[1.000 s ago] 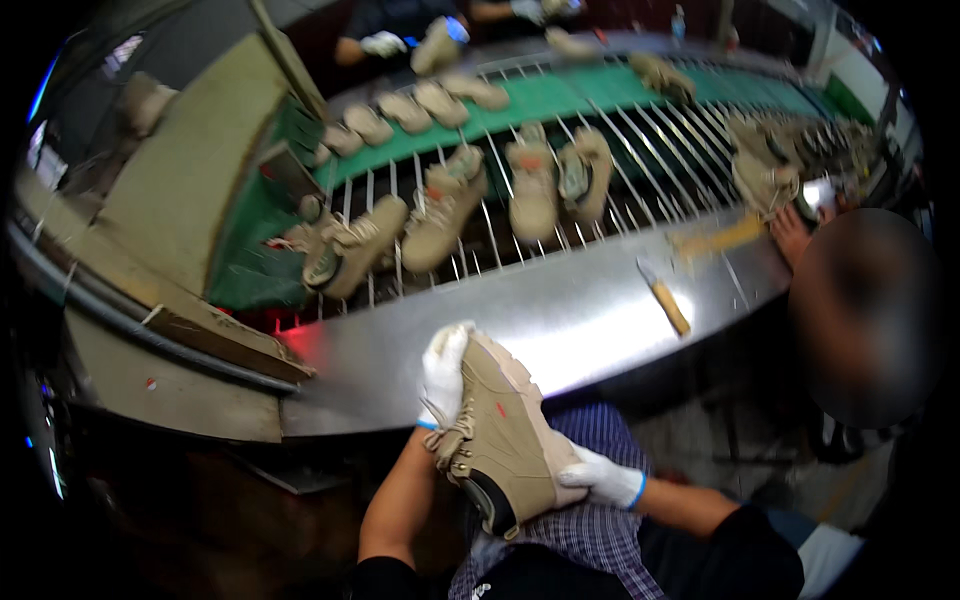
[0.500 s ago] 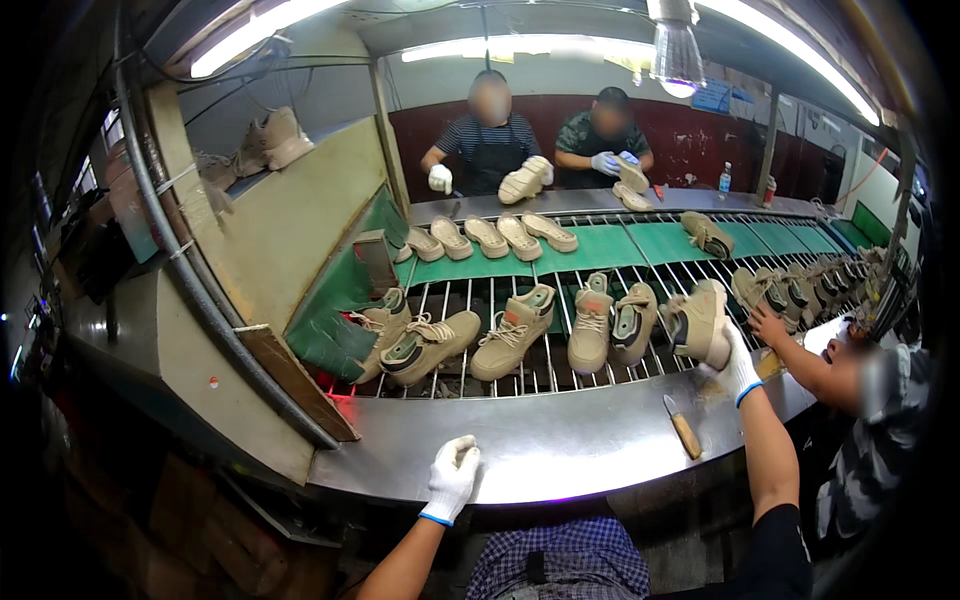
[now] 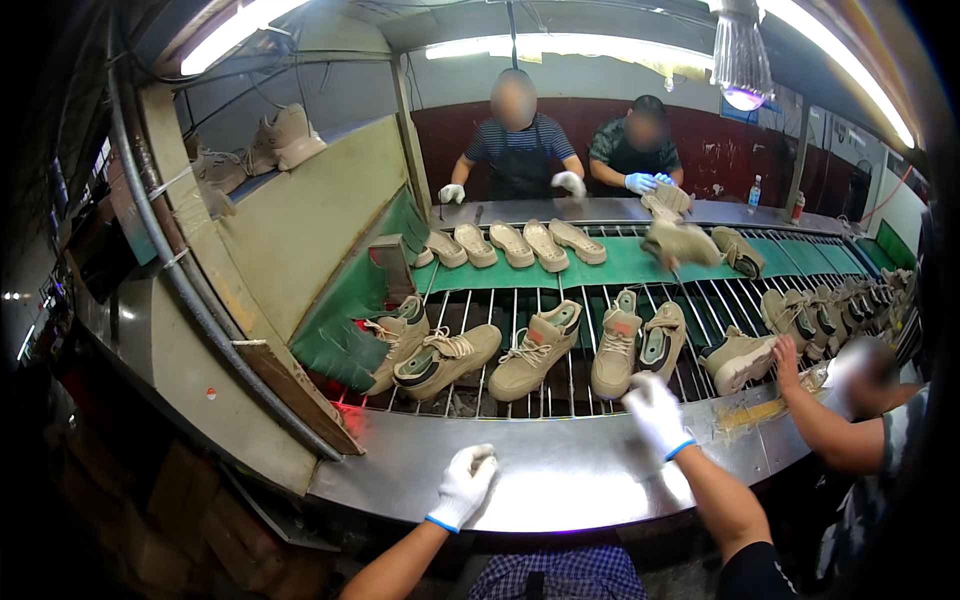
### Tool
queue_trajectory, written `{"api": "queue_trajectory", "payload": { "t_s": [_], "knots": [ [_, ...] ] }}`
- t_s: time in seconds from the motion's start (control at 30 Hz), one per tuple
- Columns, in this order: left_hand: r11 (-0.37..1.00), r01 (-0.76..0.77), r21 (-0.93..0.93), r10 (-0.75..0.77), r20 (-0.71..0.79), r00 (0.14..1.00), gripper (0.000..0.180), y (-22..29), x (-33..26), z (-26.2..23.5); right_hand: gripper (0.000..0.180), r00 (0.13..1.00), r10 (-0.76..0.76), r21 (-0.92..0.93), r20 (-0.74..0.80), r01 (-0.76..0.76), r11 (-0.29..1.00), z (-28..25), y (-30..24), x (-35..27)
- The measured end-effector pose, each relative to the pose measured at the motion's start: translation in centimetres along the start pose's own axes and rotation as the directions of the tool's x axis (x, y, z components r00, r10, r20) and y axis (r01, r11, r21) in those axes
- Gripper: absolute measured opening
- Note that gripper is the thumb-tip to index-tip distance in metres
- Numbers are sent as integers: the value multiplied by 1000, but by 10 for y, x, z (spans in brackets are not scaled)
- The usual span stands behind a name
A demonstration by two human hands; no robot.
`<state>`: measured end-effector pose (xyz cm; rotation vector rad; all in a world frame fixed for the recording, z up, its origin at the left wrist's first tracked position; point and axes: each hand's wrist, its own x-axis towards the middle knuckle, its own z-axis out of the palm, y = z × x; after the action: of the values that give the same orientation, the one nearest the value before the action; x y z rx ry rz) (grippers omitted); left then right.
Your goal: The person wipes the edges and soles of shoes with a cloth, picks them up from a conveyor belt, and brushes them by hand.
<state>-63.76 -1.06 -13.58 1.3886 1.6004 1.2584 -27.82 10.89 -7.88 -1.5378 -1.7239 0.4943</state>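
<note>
A steel worktop (image 3: 560, 480) curves along a roller conveyor (image 3: 520, 385) under strip lights. The left hand (image 3: 465, 485) rests loosely curled on it, empty; the right hand (image 3: 655, 412) hovers spread near a tan boot (image 3: 615, 345).

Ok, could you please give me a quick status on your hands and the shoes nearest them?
Left hand gloved, empty, on steel ledge. Right hand gloved, empty, raised just short of tan shoe on the rollers. Nothing between them.
</note>
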Motion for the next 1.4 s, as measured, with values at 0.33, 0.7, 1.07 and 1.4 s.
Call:
{"api": "queue_trajectory", "payload": {
  "t_s": [0.33, 0.7, 1.07, 1.4],
  "knots": [
    [510, -411, 755, 423, 196, 885, 101, 101, 261, -21, 29, 948, -182, 185, 262, 136, 973, 153, -78, 14],
    [315, 64, 947, -98, -35, 995, 128, 41, 476, 21, 25, 905, -251, 262, 342, 164, 951, 162, -66, 28],
    [296, 7, 955, -27, 1, 1000, 111, -30, 612, 40, 23, 814, -135, 287, 564, -40, 957, 142, -85, 53],
    [167, -195, 967, -25, 202, 979, 78, -46, 636, 23, 26, 829, -155, 338, 538, -44, 940, 154, -79, 48]
  ]
}}
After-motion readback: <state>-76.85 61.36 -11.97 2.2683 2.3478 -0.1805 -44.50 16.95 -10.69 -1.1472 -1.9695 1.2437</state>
